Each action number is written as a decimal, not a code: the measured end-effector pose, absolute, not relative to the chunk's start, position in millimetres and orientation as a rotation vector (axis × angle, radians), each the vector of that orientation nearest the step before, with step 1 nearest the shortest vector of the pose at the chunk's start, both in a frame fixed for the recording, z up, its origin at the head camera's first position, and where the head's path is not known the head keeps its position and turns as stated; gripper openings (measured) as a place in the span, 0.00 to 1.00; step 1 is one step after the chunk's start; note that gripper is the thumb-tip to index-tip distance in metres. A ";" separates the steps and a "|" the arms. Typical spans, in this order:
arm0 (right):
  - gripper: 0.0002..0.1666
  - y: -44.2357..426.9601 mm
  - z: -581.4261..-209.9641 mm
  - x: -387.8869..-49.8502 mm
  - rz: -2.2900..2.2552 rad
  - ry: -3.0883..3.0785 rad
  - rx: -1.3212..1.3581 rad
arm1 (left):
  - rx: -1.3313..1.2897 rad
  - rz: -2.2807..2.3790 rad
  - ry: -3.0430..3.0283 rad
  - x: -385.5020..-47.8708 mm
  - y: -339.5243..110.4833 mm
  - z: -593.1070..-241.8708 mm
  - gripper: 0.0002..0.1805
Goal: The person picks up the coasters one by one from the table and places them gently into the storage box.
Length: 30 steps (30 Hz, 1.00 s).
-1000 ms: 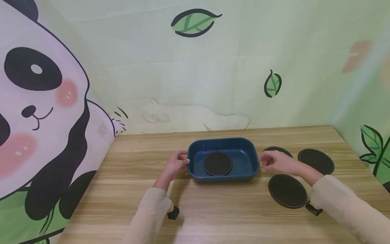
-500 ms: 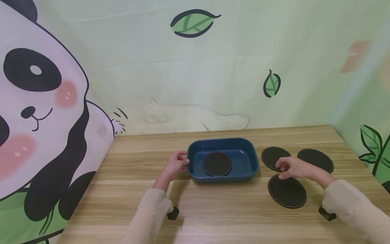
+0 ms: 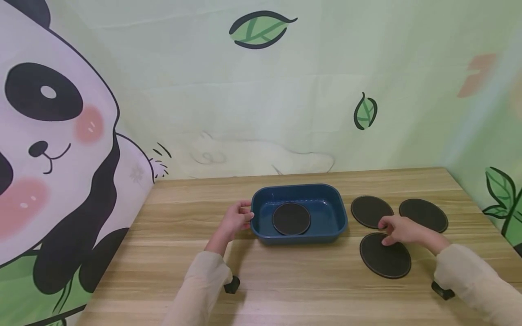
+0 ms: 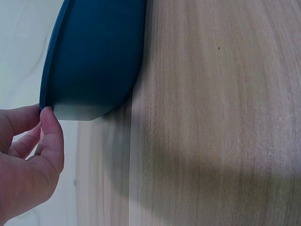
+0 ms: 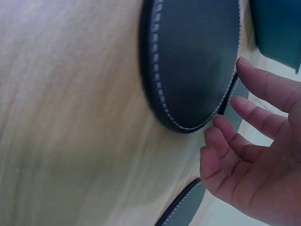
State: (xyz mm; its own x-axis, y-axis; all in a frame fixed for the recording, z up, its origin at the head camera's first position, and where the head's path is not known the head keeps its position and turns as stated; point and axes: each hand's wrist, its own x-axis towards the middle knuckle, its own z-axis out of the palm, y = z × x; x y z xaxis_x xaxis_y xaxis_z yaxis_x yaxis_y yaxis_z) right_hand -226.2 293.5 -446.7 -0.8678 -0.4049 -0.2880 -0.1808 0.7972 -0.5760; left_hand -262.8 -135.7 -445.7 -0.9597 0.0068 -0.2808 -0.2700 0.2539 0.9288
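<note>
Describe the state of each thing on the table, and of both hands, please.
Blue tray: upright, open side up.
Disc in the tray: resting, not held.
Front loose disc: lying flat.
Back left loose disc: lying flat.
Back right loose disc: lying flat.
Left hand: pinching the tray's rim.
Right hand: fingers loosely bent, gripping nothing.

Disc (image 3: 291, 219) in dish (image 3: 302, 240) — three discs (image 3: 385, 261) right

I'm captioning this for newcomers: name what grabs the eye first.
The huge cartoon panda at the head view's left would likely strike first. Then comes the blue dish on the table, the left hand pinching its rim and one dark disc lying inside. Three more discs lie to the dish's right, by the right hand.
</note>
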 end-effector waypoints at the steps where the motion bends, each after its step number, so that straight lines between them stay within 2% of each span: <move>1: 0.24 294.3 -448.4 -226.4 -0.761 2.588 -0.447 | -0.244 1.775 2.296 -262.7 -135.7 -445.7 0.20; 20: 0.19 297.8 -462.3 -228.3 -0.738 2.608 -0.410 | -0.233 1.760 2.301 -261.6 -135.9 -445.9 0.20; 30: 0.20 296.4 -446.0 -226.3 -0.881 2.490 -0.368 | -0.235 1.776 2.298 -261.1 -136.9 -444.1 0.20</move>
